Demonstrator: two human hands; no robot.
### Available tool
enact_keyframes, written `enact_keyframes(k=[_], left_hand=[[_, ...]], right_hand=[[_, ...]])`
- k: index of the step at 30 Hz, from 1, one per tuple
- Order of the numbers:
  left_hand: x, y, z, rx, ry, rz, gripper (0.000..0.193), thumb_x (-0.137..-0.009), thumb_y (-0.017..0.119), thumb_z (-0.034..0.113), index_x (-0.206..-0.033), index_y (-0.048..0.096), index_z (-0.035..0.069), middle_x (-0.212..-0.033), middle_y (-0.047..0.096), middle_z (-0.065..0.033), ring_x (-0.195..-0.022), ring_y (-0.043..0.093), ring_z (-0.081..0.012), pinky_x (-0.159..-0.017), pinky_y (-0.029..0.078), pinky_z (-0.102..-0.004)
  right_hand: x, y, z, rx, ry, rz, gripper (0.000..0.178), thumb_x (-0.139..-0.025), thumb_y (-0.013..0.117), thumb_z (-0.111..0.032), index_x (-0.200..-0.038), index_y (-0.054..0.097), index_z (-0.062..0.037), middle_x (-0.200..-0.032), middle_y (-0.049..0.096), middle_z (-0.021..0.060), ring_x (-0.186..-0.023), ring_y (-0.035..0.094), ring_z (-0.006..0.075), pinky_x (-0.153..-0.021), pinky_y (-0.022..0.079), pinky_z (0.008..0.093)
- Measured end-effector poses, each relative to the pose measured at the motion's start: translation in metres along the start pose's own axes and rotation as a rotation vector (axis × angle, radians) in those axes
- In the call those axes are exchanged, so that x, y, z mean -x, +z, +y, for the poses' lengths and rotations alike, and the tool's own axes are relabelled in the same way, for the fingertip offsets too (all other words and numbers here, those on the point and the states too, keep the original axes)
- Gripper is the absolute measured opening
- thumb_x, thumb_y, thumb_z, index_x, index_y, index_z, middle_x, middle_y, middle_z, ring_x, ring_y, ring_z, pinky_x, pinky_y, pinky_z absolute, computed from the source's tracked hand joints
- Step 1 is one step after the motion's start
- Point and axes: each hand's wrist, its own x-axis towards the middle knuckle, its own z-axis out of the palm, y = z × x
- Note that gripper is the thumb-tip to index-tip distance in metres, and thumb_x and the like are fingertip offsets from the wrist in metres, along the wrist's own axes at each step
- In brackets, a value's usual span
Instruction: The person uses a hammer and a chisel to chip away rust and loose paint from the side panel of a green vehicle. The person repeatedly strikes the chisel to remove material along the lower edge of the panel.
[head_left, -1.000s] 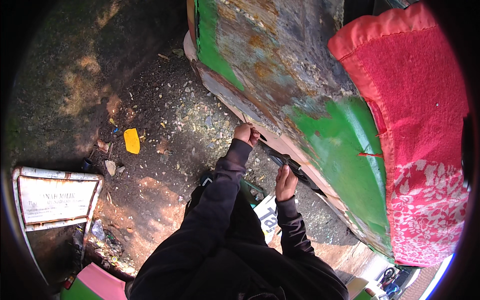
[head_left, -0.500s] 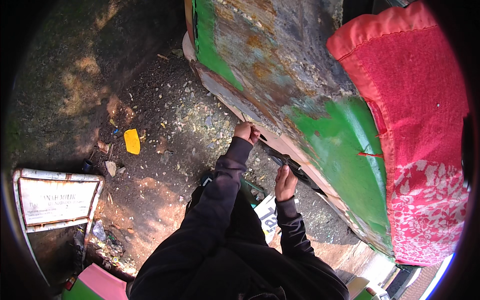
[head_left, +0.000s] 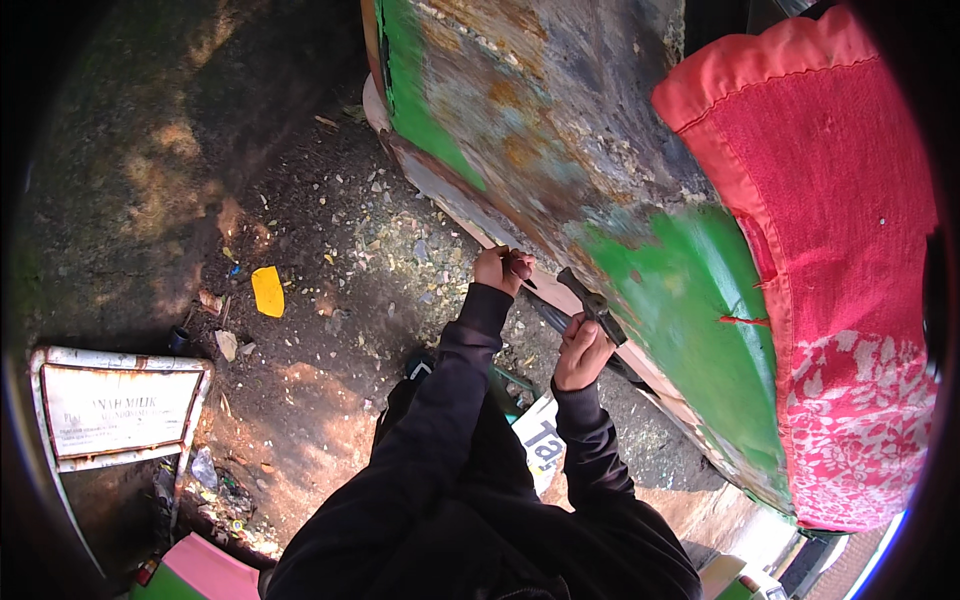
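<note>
Well, right fingers: the right hand (head_left: 583, 355) is gripping a dark-headed hammer (head_left: 594, 305), the thumb lying just beside the head.
Left fingers: the left hand (head_left: 503, 269) is forming a clenched fist; a small dark tip (head_left: 530, 284) is showing beside it, though I can't tell whether the fingers are holding anything.
Hammer head: it's slanting in front of the pale strip (head_left: 548, 288), near the left hand and to its right; I can't say whether it's touching the strip.
Pale strip: it's running along the lower edge of the big green panel (head_left: 690, 290), whose upper part is showing rust and bare, blotchy metal.
Sleeves: dark cloth (head_left: 455, 390) is covering both forearms.
Red cloth: a red cover (head_left: 830, 200) with a pale flower pattern at one end is draping over the panel's right side.
Ground: stony dirt (head_left: 390, 240) is spreading to the left, and a yellow scrap (head_left: 267, 292) is lying on it.
Far left: a white framed sign (head_left: 120, 405) is standing on rusty legs.
</note>
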Motion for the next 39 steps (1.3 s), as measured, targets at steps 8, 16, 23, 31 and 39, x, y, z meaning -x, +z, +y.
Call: enact_keyframes(k=[8, 16, 23, 31, 39], left_hand=[[-0.011, -0.017, 0.013, -0.034, 0.057, -0.105, 0.016, -0.084, 0.036, 0.004, -0.074, 0.045, -0.005, -0.068, 0.049, -0.0153, -0.062, 0.048, -0.0248, -0.064, 0.043, -0.0393], [-0.012, 0.004, -0.008, 0.054, 0.042, 0.085, 0.016, -0.084, 0.037, 0.005, -0.071, 0.042, -0.003, -0.063, 0.045, -0.0131, -0.058, 0.046, -0.0248, -0.063, 0.043, -0.0374], [-0.016, 0.002, -0.008, -0.039, 0.127, 0.057, 0.016, -0.084, 0.036, 0.006, -0.072, 0.04, -0.003, -0.065, 0.045, -0.014, -0.056, 0.045, -0.0258, -0.062, 0.043, -0.0379], [-0.015, 0.002, -0.01, -0.032, 0.128, 0.134, 0.019, -0.086, 0.033, 0.009, -0.074, 0.038, -0.004, -0.067, 0.044, -0.015, -0.057, 0.046, -0.0276, -0.061, 0.045, -0.0418], [-0.033, -0.028, 0.01, -0.023, 0.093, 0.069, 0.023, -0.089, 0.034, 0.013, -0.076, 0.044, -0.005, -0.073, 0.052, -0.0196, -0.065, 0.054, -0.0337, -0.064, 0.048, -0.0431]], right_hand=[[-0.004, 0.021, 0.008, 0.123, -0.05, -0.063, 0.033, -0.094, 0.041, -0.021, -0.075, 0.053, 0.0029, -0.059, 0.051, 0.0187, -0.052, 0.051, 0.0373, -0.051, 0.04, 0.0422], [-0.008, 0.03, 0.036, 0.303, -0.04, -0.039, 0.033, -0.094, 0.042, -0.02, -0.077, 0.057, 0.0039, -0.061, 0.054, 0.0245, -0.06, 0.051, 0.0478, -0.056, 0.04, 0.0487], [0.002, 0.022, 0.023, -0.439, 0.041, 0.24, 0.056, -0.093, 0.029, -0.056, -0.069, 0.036, -0.0066, -0.055, 0.031, -0.0041, -0.046, 0.031, 0.003, -0.039, 0.021, 0.0196], [-0.005, 0.014, 0.011, -0.097, 0.077, 0.161, 0.056, -0.097, 0.024, -0.039, -0.061, 0.045, -0.0024, -0.049, 0.037, 0.0057, -0.042, 0.041, 0.0185, -0.042, 0.03, 0.0314], [-0.008, 0.038, 0.024, 0.154, 0.001, -0.008, 0.038, -0.095, 0.042, -0.024, -0.072, 0.056, 0.0036, -0.061, 0.054, 0.0254, -0.058, 0.054, 0.0465, -0.052, 0.041, 0.0465]])
